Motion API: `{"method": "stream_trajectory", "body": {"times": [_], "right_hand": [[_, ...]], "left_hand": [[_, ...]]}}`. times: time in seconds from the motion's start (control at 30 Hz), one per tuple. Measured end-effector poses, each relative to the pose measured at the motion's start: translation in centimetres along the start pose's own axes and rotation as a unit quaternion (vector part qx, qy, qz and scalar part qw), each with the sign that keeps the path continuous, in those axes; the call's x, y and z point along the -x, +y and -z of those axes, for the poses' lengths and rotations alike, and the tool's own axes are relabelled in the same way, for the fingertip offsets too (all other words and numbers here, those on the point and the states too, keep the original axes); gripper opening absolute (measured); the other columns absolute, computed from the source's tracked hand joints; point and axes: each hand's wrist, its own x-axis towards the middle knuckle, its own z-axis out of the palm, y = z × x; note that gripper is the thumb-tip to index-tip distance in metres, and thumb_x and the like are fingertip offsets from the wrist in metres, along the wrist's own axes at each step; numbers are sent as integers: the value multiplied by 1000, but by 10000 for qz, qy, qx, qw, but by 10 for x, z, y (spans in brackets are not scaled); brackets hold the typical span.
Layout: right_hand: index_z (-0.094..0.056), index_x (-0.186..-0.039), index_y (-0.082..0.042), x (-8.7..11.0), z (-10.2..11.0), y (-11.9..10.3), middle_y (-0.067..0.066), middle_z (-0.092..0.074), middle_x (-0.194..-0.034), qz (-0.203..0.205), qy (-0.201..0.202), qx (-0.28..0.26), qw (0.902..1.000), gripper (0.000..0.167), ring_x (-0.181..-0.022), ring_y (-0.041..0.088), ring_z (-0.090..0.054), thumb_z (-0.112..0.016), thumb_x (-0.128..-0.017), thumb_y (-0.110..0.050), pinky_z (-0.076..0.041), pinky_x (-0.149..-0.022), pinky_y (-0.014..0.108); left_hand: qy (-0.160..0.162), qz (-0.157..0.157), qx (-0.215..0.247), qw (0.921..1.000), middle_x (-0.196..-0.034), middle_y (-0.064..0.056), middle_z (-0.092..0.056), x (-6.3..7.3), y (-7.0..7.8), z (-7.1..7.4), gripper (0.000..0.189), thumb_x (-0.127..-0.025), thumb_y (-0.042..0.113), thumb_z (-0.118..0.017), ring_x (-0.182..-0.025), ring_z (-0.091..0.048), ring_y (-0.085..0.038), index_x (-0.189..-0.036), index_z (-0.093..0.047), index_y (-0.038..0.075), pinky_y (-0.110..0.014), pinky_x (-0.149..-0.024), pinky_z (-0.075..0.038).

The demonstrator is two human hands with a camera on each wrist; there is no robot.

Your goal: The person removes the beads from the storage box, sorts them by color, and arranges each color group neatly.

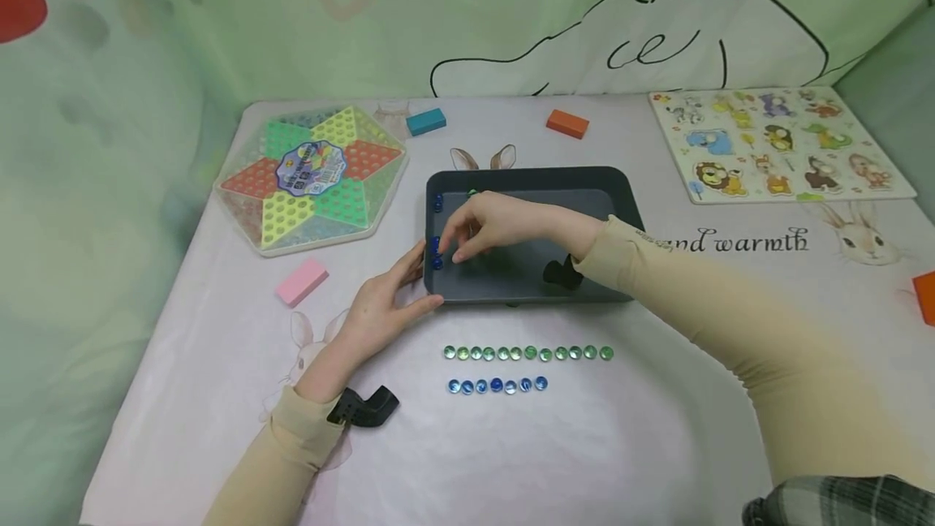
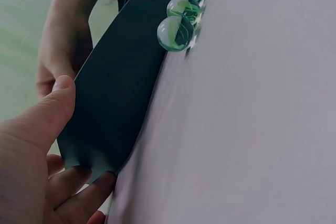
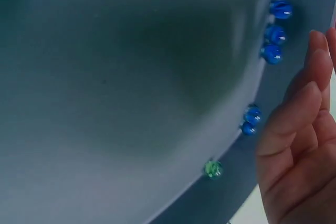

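A dark grey tray [image 1: 584, 181] stands at mid-table. My left hand [image 1: 378, 313] grips its near left corner, thumb at the front wall and fingers along the left side. Over the tray's left part hovers my right hand [image 1: 500, 222], loosely curved, with its thumb and fingers apart and no marble showing between them. Just by its fingertips, blue marbles [image 1: 437, 263] lie along the tray's left wall. The right wrist view shows several blue marbles [image 3: 272, 53] and one green marble [image 3: 213, 169] against the wall, beside the hand.
In front of the tray run a row of green marbles [image 1: 516, 353] and a shorter row of blue marbles [image 1: 497, 385]. A star-patterned game board [image 1: 314, 177] lies left, an animal puzzle [image 1: 789, 144] far right. Blue [image 1: 426, 122], orange [image 1: 567, 123] and pink blocks [image 1: 302, 282] lie around.
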Motion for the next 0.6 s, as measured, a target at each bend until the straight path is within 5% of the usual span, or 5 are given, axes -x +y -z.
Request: {"method": "stream_trajectory", "body": {"times": [0.6], "right_hand": [[-72,-91,-11,-22,-24,-1,-1,-62,-67,-222,109,820,9963,17,-56,5,-49,-74,-79,-22,-38,-52,18]], "left_hand": [[-16,49,-157,9999,-132,-7,-55,0,0,0,75,-84,39,-66,-119,-53,-22,-147,-27,23,-47,-102,-37]]}}
